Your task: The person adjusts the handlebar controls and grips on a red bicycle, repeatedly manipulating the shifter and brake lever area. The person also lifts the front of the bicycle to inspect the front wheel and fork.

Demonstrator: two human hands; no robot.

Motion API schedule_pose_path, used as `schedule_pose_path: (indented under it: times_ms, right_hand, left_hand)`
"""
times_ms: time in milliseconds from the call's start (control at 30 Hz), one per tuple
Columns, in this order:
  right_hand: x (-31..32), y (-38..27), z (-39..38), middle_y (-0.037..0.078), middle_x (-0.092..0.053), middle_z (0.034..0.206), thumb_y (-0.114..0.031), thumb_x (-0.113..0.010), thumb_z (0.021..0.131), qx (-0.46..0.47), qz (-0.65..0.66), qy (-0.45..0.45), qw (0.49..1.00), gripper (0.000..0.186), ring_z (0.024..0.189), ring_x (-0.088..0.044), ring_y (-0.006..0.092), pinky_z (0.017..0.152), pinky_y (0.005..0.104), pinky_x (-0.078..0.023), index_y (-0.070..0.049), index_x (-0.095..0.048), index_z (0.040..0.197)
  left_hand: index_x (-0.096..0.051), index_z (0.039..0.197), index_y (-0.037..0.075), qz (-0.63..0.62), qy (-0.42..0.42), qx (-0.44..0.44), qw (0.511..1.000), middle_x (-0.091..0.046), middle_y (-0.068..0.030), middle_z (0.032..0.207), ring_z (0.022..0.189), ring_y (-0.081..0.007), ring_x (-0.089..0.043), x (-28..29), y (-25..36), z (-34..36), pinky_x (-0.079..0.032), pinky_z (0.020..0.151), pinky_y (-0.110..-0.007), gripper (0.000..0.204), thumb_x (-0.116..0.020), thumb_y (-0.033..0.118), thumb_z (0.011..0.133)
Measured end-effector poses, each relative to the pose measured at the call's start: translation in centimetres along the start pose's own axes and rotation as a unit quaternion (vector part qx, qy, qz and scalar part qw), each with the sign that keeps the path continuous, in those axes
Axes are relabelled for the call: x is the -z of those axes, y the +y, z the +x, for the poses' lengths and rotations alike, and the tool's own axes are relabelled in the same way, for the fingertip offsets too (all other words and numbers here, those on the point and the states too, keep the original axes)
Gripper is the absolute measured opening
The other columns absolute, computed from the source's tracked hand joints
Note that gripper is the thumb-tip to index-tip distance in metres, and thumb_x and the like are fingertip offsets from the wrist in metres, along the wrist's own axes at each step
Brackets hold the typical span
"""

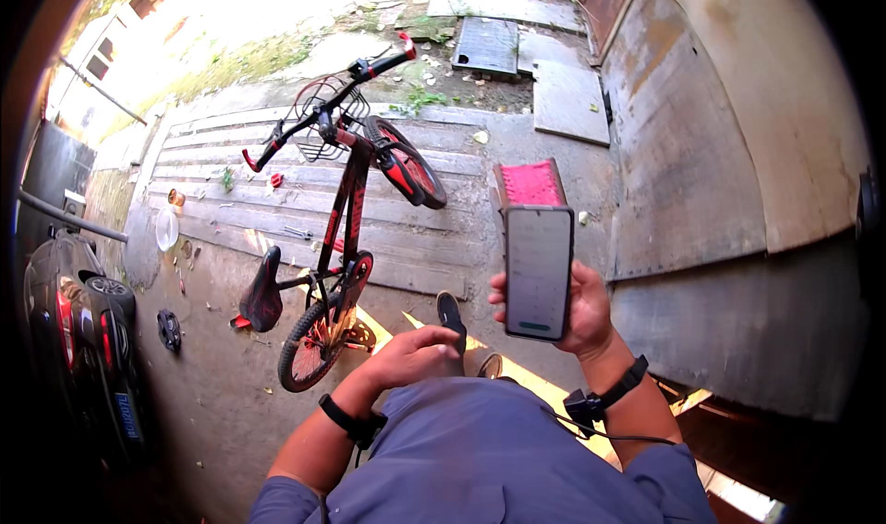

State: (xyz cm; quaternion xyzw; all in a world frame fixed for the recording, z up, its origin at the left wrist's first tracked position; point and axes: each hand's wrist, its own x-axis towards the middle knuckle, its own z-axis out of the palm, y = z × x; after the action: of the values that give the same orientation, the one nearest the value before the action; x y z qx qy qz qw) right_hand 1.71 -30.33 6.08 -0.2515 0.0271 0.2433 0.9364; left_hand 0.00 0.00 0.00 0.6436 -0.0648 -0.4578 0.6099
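Note:
My right hand (588, 310) is wrapped round a smartphone (538, 275), held upright with its lit screen facing me. The fingertips show at the phone's left edge and the thumb side lies along its right. In front of my belly is my left hand (413, 353), palm down, its fingers stretched out to the right with nothing seen in them. Beyond it stands a black and red bicycle (343, 215) with a wire basket (328, 108) at the handlebar and a black saddle (264, 293). Black bands circle both wrists.
Behind the phone is a low stool (531, 182) with a pink top. Spanner-like tools (297, 232) and a clear plastic container (167, 229) lie on the ground. A black toy-like car (92, 358) stands at left, near a small black object (169, 330). Metal panels (711, 155) line the right.

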Motion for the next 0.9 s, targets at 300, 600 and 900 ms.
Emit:
schedule_pose_path:
  times_ms: [300,600,900]
  right_hand:
    - [10.6,-2.9,3.2,0.024,-0.063,0.125,-0.049,-0.036,0.092,-0.147,-0.088,0.163,0.972,0.072,0.109,-0.066,0.0342,0.097,0.0446,-0.053,0.010,-0.055,0.130]
    - [18.2,-6.8,8.8,0.019,-0.069,0.109,-0.041,-0.029,0.098,-0.316,-0.224,0.275,0.880,0.062,0.093,-0.069,0.0273,0.083,0.0404,-0.057,0.007,-0.060,0.120]
    - [24.5,-15.4,19.7,0.010,-0.069,0.100,-0.051,-0.038,0.103,-0.415,-0.360,0.242,0.800,0.057,0.081,-0.066,0.0166,0.070,0.0318,-0.055,-0.002,-0.060,0.120]
  left_hand:
    - [-0.056,0.131,-0.002,0.028,0.111,0.113,0.987,-0.070,-0.0079,0.104,0.084,-0.0135,-0.066,11.3,-2.1,2.8,-0.053,0.079,-0.028,0.037,-0.052,0.015,0.098]
    - [-0.059,0.128,-0.002,-0.020,0.189,0.164,0.968,-0.072,-0.0106,0.098,0.087,-0.0170,-0.067,14.2,-2.6,6.3,-0.056,0.079,-0.032,0.039,-0.057,0.017,0.094]
    - [-0.060,0.126,0.000,-0.041,0.259,0.221,0.939,-0.072,-0.0103,0.098,0.082,-0.0166,-0.067,15.1,3.9,12.2,-0.056,0.077,-0.032,0.034,-0.054,0.015,0.096]
